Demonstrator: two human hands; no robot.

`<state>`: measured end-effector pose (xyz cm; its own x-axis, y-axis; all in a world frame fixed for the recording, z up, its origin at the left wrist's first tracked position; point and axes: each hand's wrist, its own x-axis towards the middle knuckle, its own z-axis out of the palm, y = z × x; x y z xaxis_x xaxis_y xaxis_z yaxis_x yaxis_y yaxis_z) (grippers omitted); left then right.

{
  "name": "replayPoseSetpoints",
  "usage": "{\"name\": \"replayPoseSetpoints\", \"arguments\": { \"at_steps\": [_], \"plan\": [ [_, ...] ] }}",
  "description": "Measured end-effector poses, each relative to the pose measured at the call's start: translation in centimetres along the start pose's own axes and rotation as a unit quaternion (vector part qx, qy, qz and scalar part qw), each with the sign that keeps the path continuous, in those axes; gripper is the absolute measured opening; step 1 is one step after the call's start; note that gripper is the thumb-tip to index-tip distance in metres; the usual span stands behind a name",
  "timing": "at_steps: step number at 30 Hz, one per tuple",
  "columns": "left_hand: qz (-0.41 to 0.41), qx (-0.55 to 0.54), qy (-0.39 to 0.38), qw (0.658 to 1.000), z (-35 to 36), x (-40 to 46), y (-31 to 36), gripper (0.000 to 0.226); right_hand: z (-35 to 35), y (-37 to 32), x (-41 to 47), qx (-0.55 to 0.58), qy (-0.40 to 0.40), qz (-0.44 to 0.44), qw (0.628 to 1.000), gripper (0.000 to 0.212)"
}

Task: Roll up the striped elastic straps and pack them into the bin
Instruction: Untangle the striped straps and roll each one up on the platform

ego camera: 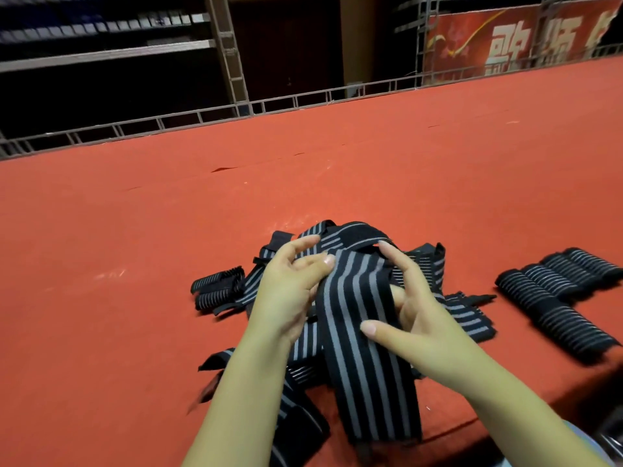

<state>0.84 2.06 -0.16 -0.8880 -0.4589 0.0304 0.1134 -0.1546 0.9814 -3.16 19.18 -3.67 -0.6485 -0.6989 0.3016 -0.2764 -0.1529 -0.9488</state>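
Over the red felt table [168, 230], we are holding one striped elastic strap [357, 298] above the loose pile [296, 348]. Our left hand [286, 284] is pinching its edge while our right hand [414, 311] is curling round the other side. It is looking soft, light and stretchy, so we are judging its top end best for starting a roll.

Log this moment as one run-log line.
stage: rolling start | left hand: holds striped strap | right hand: holds same strap | rolled straps: on red table | bin: unseen

Work surface: red felt-like table covering [371, 170], extending ahead of the hands and to both sides, with small tears ahead and to the left. Beyond its far edge, a grey metal lattice rail [202, 116]. Far left: dark shelving [101, 45]. Far right: red banner [505, 45] bearing large pale characters.
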Motion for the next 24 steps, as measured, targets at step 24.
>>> {"name": "replayPoseSetpoints", "arguments": {
  "at_steps": [24],
  "plan": [
    [-0.121,-0.019,-0.057,0.991,-1.0,-1.7,-3.8,0.048,-1.6,1.6,0.3,0.076,0.050,0.036,0.995,0.068]
  ]
}}
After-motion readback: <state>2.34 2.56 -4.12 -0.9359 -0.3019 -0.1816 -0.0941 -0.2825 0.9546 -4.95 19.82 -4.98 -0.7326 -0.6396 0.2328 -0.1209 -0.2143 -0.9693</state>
